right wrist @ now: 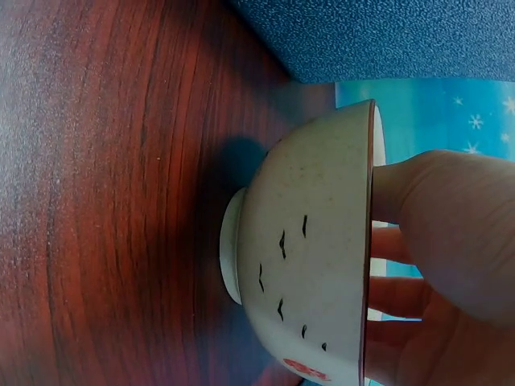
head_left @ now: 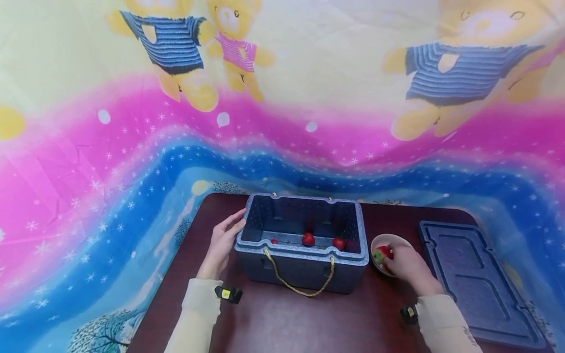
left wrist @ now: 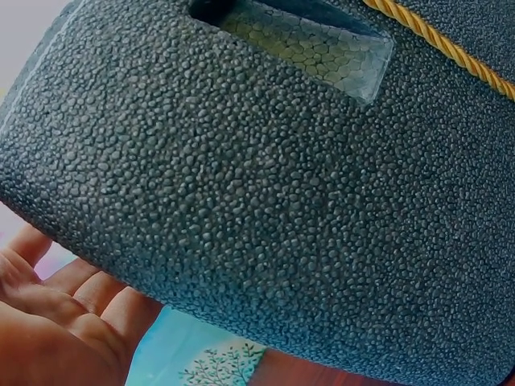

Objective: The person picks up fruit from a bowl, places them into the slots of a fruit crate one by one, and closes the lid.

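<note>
A dark grey foam box (head_left: 300,272) with a gold rope handle stands uncovered on the table. My left hand (head_left: 222,240) rests against its left end, fingers fairly straight; the left wrist view shows this hand (left wrist: 76,314) at the box's edge (left wrist: 257,201). Several red fruits lie inside the box, including one round red fruit (head_left: 308,239) near the middle. To the right, my right hand (head_left: 408,264) reaches into a white bowl (head_left: 388,238) and pinches a strawberry (head_left: 384,251). In the right wrist view the bowl's wall (right wrist: 314,241) hides the fingertips.
The grey box lid (head_left: 472,279) lies flat on the table at the right, beyond the bowl. A dark reddish table (head_left: 304,323) is under everything. Behind it hangs a printed cloth (head_left: 282,113) with bears. Each wrist wears a black strap.
</note>
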`<state>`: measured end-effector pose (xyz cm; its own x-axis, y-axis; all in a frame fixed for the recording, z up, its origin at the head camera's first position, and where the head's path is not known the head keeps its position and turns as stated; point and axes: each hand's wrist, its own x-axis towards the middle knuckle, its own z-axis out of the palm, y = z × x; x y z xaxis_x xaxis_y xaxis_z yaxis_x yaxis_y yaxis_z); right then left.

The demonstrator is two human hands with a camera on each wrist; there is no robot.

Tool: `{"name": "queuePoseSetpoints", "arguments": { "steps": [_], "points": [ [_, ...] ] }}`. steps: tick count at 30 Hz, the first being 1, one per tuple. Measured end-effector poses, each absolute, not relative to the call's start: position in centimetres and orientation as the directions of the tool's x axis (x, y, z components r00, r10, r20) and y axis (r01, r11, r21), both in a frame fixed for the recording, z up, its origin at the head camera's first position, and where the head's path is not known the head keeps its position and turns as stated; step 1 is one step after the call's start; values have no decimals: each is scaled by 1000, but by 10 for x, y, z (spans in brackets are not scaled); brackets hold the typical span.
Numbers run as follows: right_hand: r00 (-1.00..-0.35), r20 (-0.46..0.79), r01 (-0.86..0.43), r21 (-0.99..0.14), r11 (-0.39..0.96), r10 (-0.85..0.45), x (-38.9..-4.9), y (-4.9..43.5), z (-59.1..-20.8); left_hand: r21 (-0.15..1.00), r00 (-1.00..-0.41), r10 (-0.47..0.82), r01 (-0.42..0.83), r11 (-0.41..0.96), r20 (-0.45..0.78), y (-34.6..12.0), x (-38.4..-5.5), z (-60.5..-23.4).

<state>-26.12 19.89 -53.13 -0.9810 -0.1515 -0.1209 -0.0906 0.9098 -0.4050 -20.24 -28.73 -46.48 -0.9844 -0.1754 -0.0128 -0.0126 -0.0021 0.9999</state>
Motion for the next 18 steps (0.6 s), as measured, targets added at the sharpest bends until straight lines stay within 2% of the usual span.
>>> {"name": "queuePoseSetpoints", "arguments": {
  "steps": [12,18],
  "points": [
    [-971,-171,-81,-413,907,-165,-257,198,-530,1000,-985,-174,-11,-7,-12,-287,-202,-464],
    [-962,-173,-130,-384,914,-210,-253,198,-521,1000,-985,-174,-16,0,-16,-287,-202,-464]
  ]
}}
